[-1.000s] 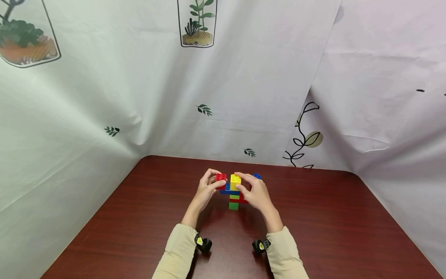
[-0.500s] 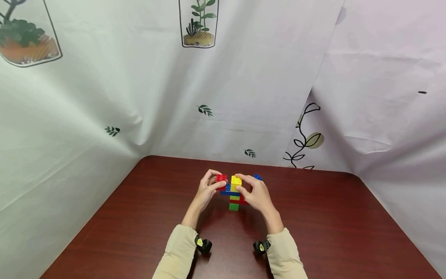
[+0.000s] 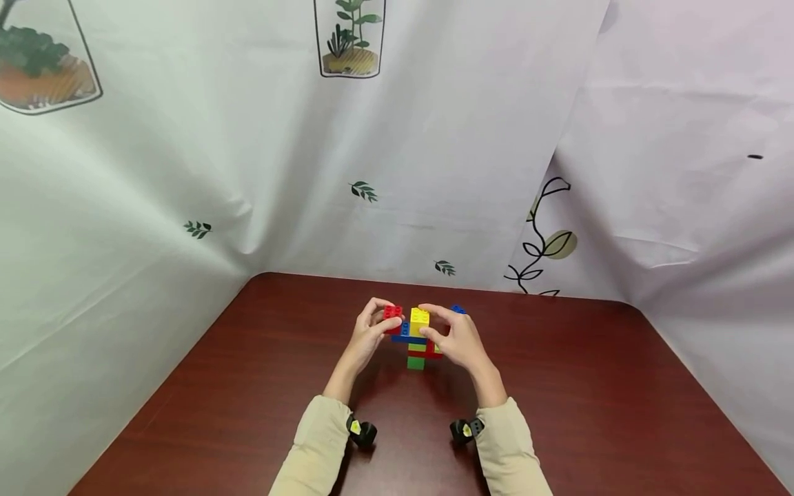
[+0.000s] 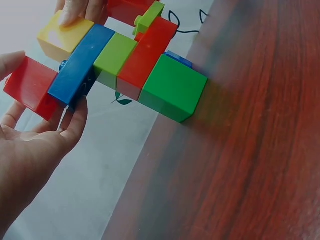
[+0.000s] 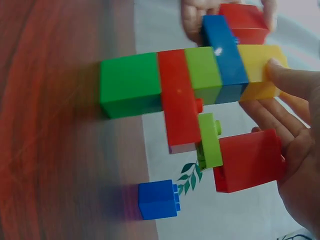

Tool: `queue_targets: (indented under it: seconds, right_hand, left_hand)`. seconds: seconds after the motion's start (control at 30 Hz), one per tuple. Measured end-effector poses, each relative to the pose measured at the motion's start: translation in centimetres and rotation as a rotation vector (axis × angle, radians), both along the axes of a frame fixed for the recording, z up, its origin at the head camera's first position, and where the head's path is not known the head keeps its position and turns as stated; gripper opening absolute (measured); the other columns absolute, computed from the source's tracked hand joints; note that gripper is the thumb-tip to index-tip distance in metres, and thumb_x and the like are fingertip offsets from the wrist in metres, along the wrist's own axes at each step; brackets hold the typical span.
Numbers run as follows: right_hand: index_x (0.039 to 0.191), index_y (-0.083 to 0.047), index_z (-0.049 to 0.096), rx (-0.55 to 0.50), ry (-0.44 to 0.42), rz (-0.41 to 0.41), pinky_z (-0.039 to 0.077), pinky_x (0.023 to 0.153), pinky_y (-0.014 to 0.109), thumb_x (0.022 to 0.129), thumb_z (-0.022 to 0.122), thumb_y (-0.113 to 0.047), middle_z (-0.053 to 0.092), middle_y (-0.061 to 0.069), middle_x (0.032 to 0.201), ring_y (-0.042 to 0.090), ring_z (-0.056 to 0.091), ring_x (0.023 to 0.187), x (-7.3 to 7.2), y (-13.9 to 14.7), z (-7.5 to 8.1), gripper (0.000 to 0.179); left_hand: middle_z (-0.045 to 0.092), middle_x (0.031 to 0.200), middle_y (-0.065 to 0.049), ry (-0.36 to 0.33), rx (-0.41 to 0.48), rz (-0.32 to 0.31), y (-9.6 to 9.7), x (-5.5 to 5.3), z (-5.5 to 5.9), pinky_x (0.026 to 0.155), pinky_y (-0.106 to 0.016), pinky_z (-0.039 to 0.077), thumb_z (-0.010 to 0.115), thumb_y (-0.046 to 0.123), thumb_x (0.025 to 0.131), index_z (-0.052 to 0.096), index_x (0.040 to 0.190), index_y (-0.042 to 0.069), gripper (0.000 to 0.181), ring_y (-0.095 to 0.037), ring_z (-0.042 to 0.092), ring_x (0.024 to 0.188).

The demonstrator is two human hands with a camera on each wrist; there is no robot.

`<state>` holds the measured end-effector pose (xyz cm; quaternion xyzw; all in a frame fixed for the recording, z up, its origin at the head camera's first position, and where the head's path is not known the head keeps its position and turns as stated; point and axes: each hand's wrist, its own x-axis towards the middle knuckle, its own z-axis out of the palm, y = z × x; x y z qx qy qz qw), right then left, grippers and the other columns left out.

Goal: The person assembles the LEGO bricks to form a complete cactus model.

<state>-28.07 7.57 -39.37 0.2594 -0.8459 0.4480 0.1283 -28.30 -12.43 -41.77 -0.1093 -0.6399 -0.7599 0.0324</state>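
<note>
A tower of toy building bricks stands on the table between the hands. Its base is a green brick (image 3: pixel 415 363), with a long red brick (image 5: pixel 177 100), a lime brick (image 4: pixel 116 59) and a long blue brick (image 3: pixel 408 339) stacked above. At the top left, my left hand (image 3: pixel 367 337) pinches a red brick (image 4: pixel 32 85) at the blue brick's left end. My right hand (image 3: pixel 462 342) holds the yellow brick (image 3: pixel 419 322) at the other end between thumb and fingers. Below the right palm, a thin lime piece (image 5: pixel 210 142) and another red brick (image 5: pixel 252 160) sit on the long red brick's right end.
A loose blue brick (image 5: pixel 159 200) sits on the table behind the right hand, mostly hidden in the head view. The dark red wooden table (image 3: pixel 248 386) meets a white printed cloth (image 3: pixel 397 138) at its back and sides.
</note>
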Motion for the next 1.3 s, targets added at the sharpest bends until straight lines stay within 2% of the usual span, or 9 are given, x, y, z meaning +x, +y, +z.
queue_targets:
  seconds: [0.07,0.17,0.3,0.5,0.77,0.97,1.03,1.2,1.3]
  right_hand:
    - [0.127,-0.010,0.063,-0.001,-0.017,0.023,0.056,0.088,0.048,0.086,0.073,-0.011,0.070,0.013,0.120,0.032,0.068,0.107,-0.1,0.0,0.0,0.042]
    - [0.128,-0.009,0.062,-0.004,-0.024,0.057,0.056,0.087,0.049,0.086,0.072,-0.011,0.069,0.015,0.122,0.034,0.067,0.108,-0.1,0.0,0.1,0.043]
    - [0.132,-0.008,0.059,-0.044,-0.019,0.080,0.054,0.090,0.052,0.087,0.072,-0.012,0.068,0.017,0.123,0.035,0.066,0.109,-0.1,0.2,0.3,0.047]
    - [0.130,-0.006,0.060,-0.091,-0.025,0.067,0.051,0.095,0.054,0.088,0.071,-0.014,0.068,0.017,0.122,0.035,0.065,0.110,0.0,0.2,0.7,0.044]
    - [0.123,-0.007,0.066,-0.101,-0.037,0.040,0.052,0.095,0.052,0.089,0.071,-0.016,0.069,0.014,0.122,0.033,0.066,0.109,0.1,0.3,0.7,0.035]
    - [0.121,-0.008,0.067,-0.155,-0.021,0.041,0.057,0.085,0.044,0.089,0.071,-0.016,0.070,0.016,0.118,0.031,0.069,0.102,-0.1,0.7,0.8,0.033]
    - [0.121,-0.006,0.066,-0.172,-0.024,0.032,0.057,0.086,0.044,0.089,0.070,-0.014,0.070,0.018,0.118,0.032,0.069,0.102,-0.1,0.8,0.8,0.033]
    - [0.121,0.003,0.064,-0.173,-0.050,0.001,0.055,0.089,0.050,0.090,0.067,-0.007,0.068,0.026,0.116,0.038,0.067,0.103,1.6,0.8,2.8,0.032]
    - [0.119,0.005,0.064,-0.175,-0.051,-0.015,0.053,0.091,0.052,0.090,0.067,-0.005,0.068,0.027,0.115,0.039,0.067,0.103,2.4,0.8,3.7,0.031]
  left_hand:
    - [0.065,0.110,-0.017,-0.015,0.005,0.006,-0.1,0.1,-0.1,0.082,-0.028,0.055,0.060,0.007,0.093,0.046,0.115,0.003,0.027,-0.011,0.065,0.092]
    - [0.066,0.109,-0.013,-0.022,0.008,0.008,-0.2,0.1,-0.2,0.085,-0.031,0.055,0.060,0.007,0.093,0.046,0.115,0.003,0.026,-0.010,0.065,0.093]
    - [0.065,0.111,-0.017,-0.004,0.000,-0.005,-0.1,0.0,-0.1,0.086,-0.034,0.054,0.060,0.009,0.093,0.046,0.117,0.004,0.028,-0.011,0.065,0.093]
    - [0.062,0.116,-0.026,0.006,-0.013,-0.009,0.2,0.1,0.3,0.075,-0.025,0.051,0.059,0.010,0.093,0.046,0.118,0.003,0.029,-0.010,0.064,0.092]
    - [0.063,0.114,-0.026,0.004,-0.009,-0.001,0.3,0.1,0.3,0.076,-0.026,0.052,0.059,0.008,0.092,0.047,0.116,0.004,0.028,-0.009,0.064,0.090]
    - [0.069,0.102,-0.003,-0.007,-0.002,0.003,0.3,0.1,0.2,0.076,-0.027,0.052,0.061,0.009,0.091,0.048,0.114,0.007,0.027,-0.010,0.064,0.090]
    - [0.069,0.101,-0.001,-0.010,-0.005,0.010,0.3,0.1,0.2,0.076,-0.027,0.051,0.061,0.010,0.091,0.048,0.114,0.007,0.027,-0.010,0.064,0.091]
    - [0.068,0.106,-0.010,-0.015,-0.011,0.018,0.3,0.1,0.1,0.080,-0.030,0.052,0.062,0.010,0.091,0.048,0.115,0.006,0.028,-0.012,0.064,0.092]
    - [0.069,0.102,-0.004,-0.011,-0.011,0.013,0.3,0.0,0.1,0.082,-0.031,0.051,0.062,0.010,0.090,0.048,0.115,0.005,0.028,-0.013,0.064,0.092]
